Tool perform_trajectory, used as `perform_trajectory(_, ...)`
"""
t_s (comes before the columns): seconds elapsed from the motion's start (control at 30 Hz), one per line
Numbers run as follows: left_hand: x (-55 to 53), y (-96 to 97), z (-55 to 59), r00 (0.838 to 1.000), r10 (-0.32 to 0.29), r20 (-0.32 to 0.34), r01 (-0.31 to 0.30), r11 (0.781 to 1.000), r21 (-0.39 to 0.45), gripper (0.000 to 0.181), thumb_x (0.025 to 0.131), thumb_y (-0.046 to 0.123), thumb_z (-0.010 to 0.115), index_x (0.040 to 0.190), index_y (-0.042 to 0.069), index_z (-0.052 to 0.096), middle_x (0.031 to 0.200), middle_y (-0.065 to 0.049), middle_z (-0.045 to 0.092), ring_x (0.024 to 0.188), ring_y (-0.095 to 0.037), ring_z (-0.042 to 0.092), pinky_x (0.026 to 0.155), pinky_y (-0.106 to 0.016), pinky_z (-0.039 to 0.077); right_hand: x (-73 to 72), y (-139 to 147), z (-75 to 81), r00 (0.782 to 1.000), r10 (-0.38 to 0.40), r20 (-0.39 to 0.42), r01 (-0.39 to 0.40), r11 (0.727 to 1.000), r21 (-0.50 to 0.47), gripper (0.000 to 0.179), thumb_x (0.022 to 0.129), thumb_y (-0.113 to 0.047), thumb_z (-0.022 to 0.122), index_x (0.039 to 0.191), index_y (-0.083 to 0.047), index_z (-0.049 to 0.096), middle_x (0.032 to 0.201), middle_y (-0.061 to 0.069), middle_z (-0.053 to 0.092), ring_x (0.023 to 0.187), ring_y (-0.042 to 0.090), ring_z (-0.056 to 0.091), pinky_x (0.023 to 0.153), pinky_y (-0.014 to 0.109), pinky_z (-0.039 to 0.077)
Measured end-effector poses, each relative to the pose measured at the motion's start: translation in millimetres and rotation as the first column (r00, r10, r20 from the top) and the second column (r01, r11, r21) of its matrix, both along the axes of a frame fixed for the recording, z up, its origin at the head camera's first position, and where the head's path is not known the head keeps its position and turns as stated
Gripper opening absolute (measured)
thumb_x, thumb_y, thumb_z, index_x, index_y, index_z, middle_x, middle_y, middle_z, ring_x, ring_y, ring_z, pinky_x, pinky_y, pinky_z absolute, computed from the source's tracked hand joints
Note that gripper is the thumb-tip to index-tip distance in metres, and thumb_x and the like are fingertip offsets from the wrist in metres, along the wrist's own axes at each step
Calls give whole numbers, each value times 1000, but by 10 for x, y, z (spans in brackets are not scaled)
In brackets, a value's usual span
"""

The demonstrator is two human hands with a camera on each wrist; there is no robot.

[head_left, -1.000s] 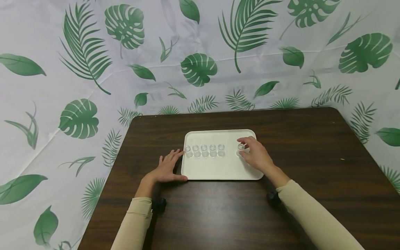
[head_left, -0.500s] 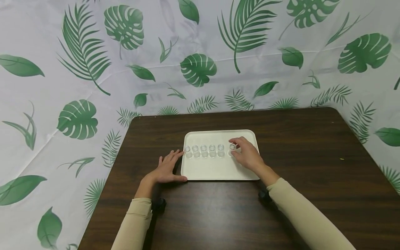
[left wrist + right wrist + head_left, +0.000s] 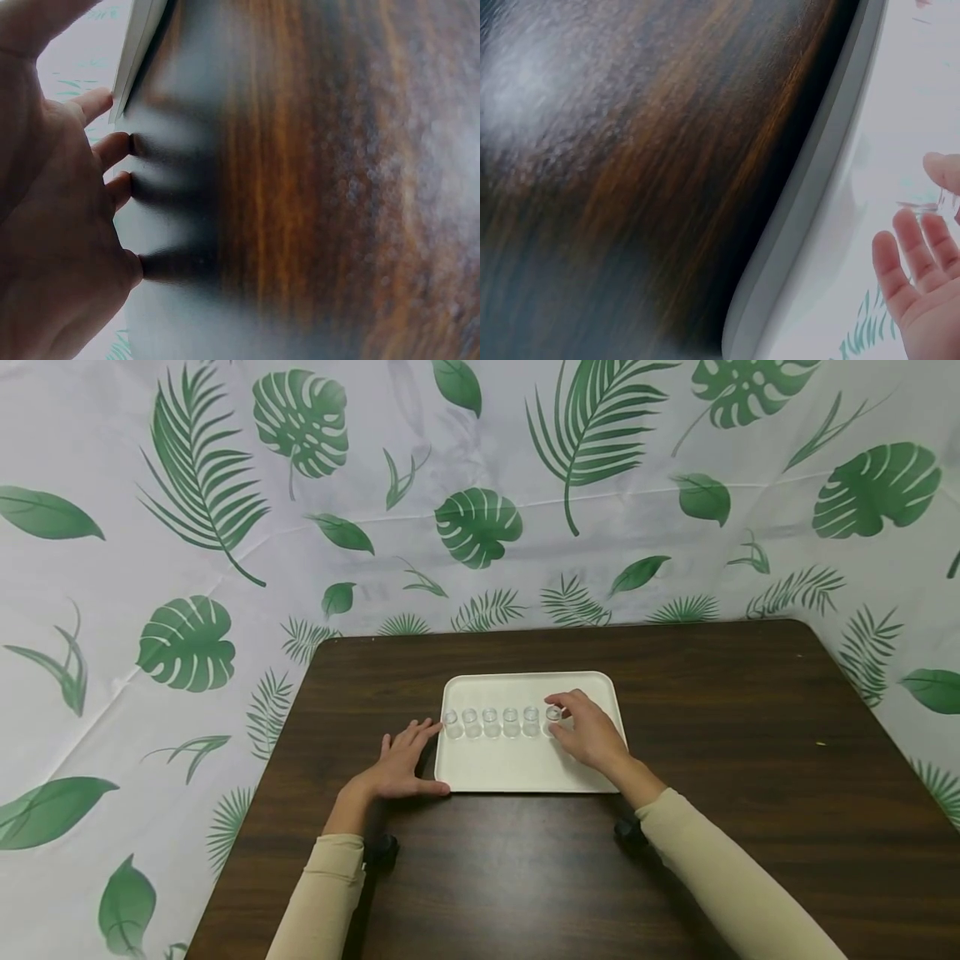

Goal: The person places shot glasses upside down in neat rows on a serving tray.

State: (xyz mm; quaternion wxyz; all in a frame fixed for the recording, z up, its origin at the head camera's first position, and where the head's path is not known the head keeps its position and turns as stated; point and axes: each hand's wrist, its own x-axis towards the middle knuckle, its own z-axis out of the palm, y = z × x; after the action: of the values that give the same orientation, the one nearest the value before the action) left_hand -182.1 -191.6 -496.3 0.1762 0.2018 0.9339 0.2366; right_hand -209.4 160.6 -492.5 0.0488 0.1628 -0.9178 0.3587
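On a white rectangular tray [image 3: 517, 768], several small clear jars [image 3: 491, 723] stand upright in a row from the left rim towards the middle. At the row's right end my right hand [image 3: 592, 737] pinches another clear jar [image 3: 553, 715] between thumb and fingers; a small gap separates it from its neighbour. In the right wrist view, only a sliver of glass shows beside the thumb [image 3: 943, 171]. My left hand [image 3: 401, 767] lies with fingers spread at the tray's left edge, the thumb at its near corner. The left wrist view shows those fingers [image 3: 114, 150] against the dark tabletop.
The tray rests on a dark wood-grain table [image 3: 525, 868]. A white cloth [image 3: 405, 460] printed with green leaves hangs behind and to the sides. Dark wrist devices [image 3: 382, 852] sit under both forearms.
My right hand has slid the jar leftward across the tray, closing most of the gap to the row. The left hand and the other jars have stayed put.
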Motion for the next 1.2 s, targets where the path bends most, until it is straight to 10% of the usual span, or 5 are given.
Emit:
perform_trajectory(0.9,-61,12,2,1000,-15,1,15,999,44,100,79,58,73,157,18,23,162,-12,16,149,-35,6,108,-70,-2,143,1289,222,995,-98,-1,98,991,-89,52,98,-29,62,140,0,50,138,26,45,117,45,51,81,59,49)
perform_trajectory(1.2,18,-263,133,986,116,-119,-110,992,56,86,89,62,59,154,13,32,157,-15,28,144,-39,21,108,-69,13,223,1659,380,990,-138,-22,137,989,-53,54,100,-28,58,142,4,45,145,29,38,124,50,42,85,67,44)
